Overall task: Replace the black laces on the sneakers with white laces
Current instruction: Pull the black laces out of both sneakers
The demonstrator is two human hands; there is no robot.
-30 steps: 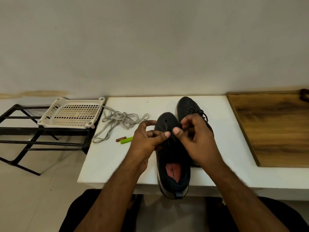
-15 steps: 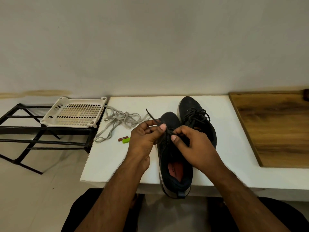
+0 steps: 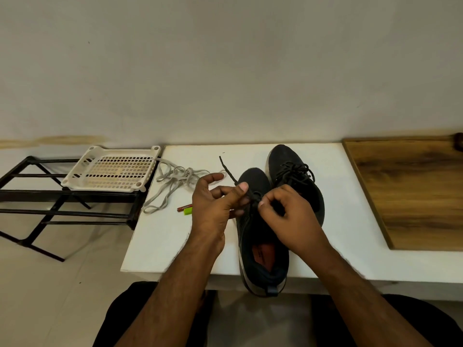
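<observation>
Nearest the camera, the near sneaker (image 3: pixel 261 249) sits heel-out over the front edge of the white worktop (image 3: pixel 160 241), mouth open, reddish insole showing. Soft black fabric upper, looks light, likely to slide if tugged hard.

Just above it, both hands are at the lacing. The left hand (image 3: pixel 213 206) has thumb and curled fingers pinched on the black lace (image 3: pixel 229 172), its forefinger stretched out free; the loose end runs up and away to the left, stiff tip in the air. The right hand (image 3: pixel 288 212) is curled tight at the eyelets, fingertips nipping what looks like the same lace at the crossing, though exactly what that grip has is partly hidden.

That lace is thin, limp, a little grippy. Best taken close to the eyelet and drawn out one crossing at a time, I'd say, with the other hand steadying the shoe.

Further back, touching the first, the second sneaker (image 3: pixel 298 179) is laced and knotted in black, untouched.

Left of the hands, a red-and-green marker (image 3: pixel 185 209). Beyond it the white laces (image 3: pixel 172 182), flat, pale, floppy, heaped in a loose tangle, one end trailing toward a plastic tray (image 3: pixel 112 169) on a black rack (image 3: pixel 37 196). A wooden board (image 3: pixel 413 191) lies far right.
</observation>
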